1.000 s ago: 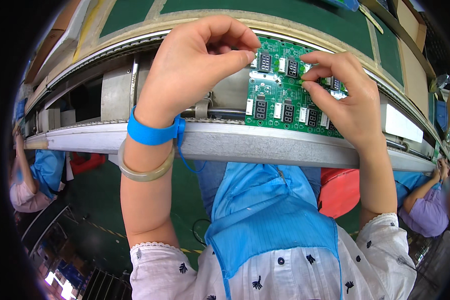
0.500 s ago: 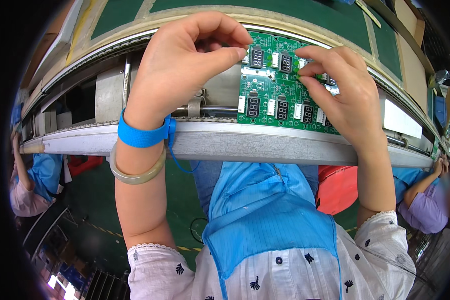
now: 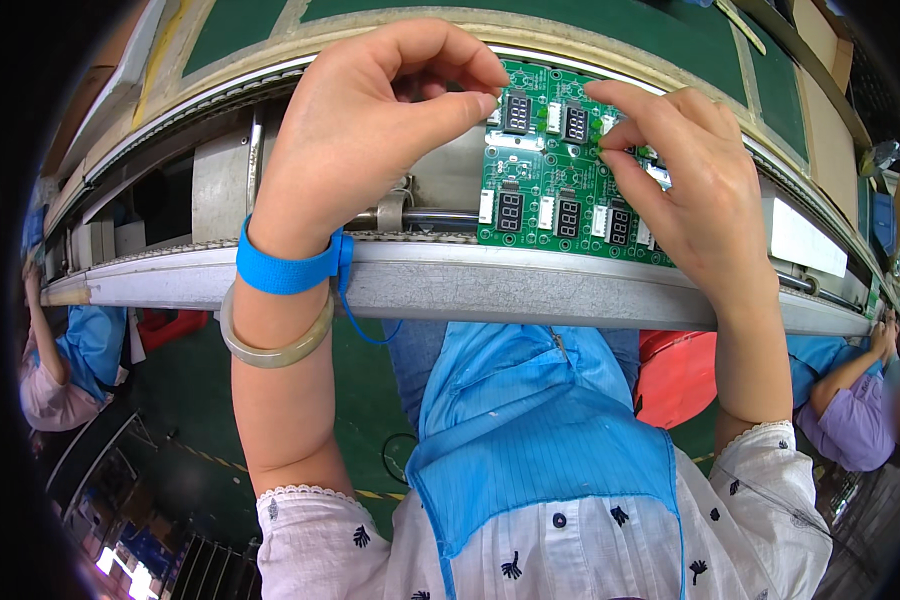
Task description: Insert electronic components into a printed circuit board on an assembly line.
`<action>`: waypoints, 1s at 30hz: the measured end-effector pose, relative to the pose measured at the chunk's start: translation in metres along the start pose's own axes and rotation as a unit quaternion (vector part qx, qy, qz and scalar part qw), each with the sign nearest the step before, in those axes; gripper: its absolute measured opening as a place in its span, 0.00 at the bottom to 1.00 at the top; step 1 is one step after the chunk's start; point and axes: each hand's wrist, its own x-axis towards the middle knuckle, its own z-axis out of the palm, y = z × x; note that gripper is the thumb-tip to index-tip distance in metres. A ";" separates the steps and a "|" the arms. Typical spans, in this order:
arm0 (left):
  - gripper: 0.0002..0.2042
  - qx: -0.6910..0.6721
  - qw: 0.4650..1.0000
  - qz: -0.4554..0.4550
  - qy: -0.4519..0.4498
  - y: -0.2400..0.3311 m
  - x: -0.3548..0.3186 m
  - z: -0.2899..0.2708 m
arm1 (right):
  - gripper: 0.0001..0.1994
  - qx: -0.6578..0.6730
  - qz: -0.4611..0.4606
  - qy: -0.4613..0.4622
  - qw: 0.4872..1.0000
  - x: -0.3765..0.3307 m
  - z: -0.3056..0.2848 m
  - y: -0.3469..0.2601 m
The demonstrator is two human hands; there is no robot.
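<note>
A green circuit board panel [image 3: 527, 167] lies across the rails, bearing several black digit displays [image 3: 510, 212] and white connectors [image 3: 546, 213]. My left hand [image 3: 385, 125] is at the panel's upper left corner, thumb and index finger drawn together beside a white connector; whatever they pinch is hidden. Over the right part of the panel, my right hand [image 3: 685, 175] has its thumb and fingers closed at a small green LED-like part [image 3: 601, 146]. More such green parts [image 3: 541, 113] stand on the board. The right hand covers some of the panel's right side.
A metal rail [image 3: 530, 285] runs along the near side, with a roller shaft [image 3: 440, 217] beneath the panel's level. A white sheet [image 3: 805, 238] lies to the right. Blue cord hangs from my left wrist strap [image 3: 285, 262]. Co-workers sit at far left and far right.
The panel sits very slightly farther right. My right index fingertip has shifted a little up and left, while my left hand has stayed nearly in place.
</note>
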 end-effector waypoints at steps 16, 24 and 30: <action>0.09 0.020 1.000 -0.003 -0.012 0.001 0.001 0.000 | 0.21 0.029 0.078 0.009 0.997 -0.004 0.010 -0.004; 0.08 0.002 1.000 -0.010 -0.013 0.004 0.001 0.004 | 0.19 0.116 0.147 0.070 0.980 -0.008 0.003 0.014; 0.10 0.049 0.996 0.061 -0.038 0.004 0.006 0.017 | 0.17 0.162 0.224 0.084 0.957 -0.012 0.000 0.025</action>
